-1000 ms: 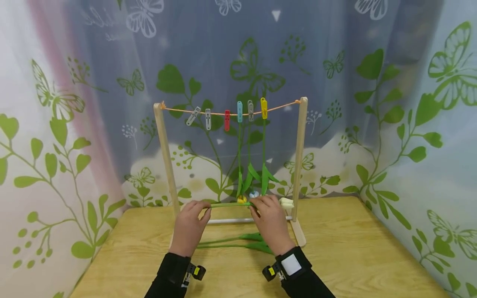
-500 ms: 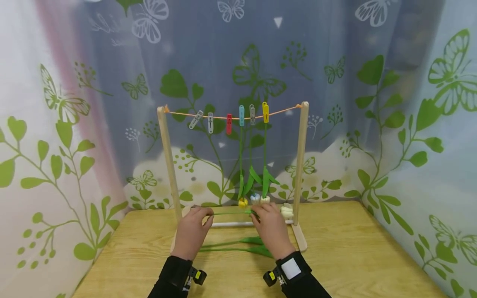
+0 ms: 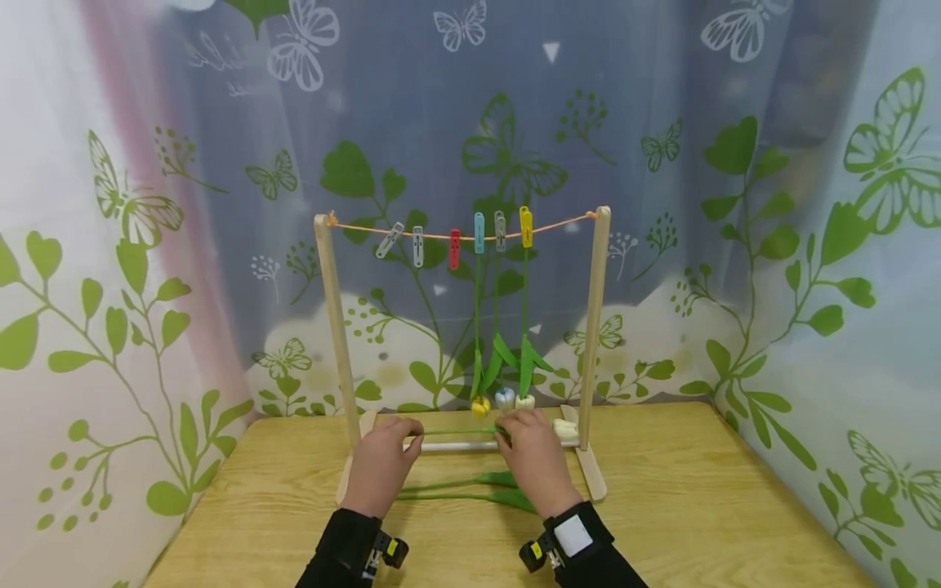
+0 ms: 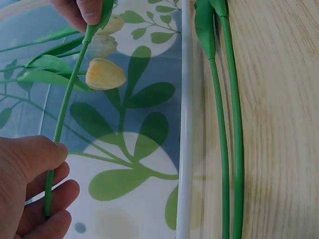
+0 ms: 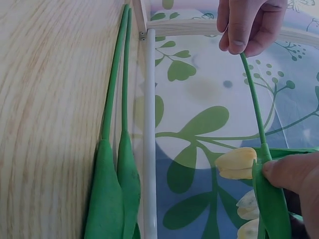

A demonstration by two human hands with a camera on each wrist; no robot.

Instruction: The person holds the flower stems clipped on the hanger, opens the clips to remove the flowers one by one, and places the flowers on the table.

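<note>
- Head view: I see the cream artificial tulip [image 3: 459,431] lying crosswise between the left hand [image 3: 384,464] and the right hand [image 3: 538,459], its bloom out past the right one. It sits in front of three hanging tulips [image 3: 481,406], pegged bloom-down on the orange cord [image 3: 434,237]. Two loose tulips [image 3: 450,496] lie nearer me on the worktop [image 3: 698,506]. Both forearms reach forward and slightly inward, backs of the hands up.
- Left wrist view: I read the left hand as clamped on the lower stem, thumb across it and fingers curled beneath, with the stem tip just past the grip. The stem looks slim, smooth and fairly stiff; I expect it to be light, and perhaps to roll if pinched loosely.
- Right wrist view: here the right hand has its thumb pressed on the leaf base, pinching it; its other fingers are mostly hidden. I judge the leaf soft and easily creased and the bloom the part most easily crushed, so I favour holding the bare stem. The white crossbar [image 5: 150,134] runs beside it, apart from the stem.
</note>
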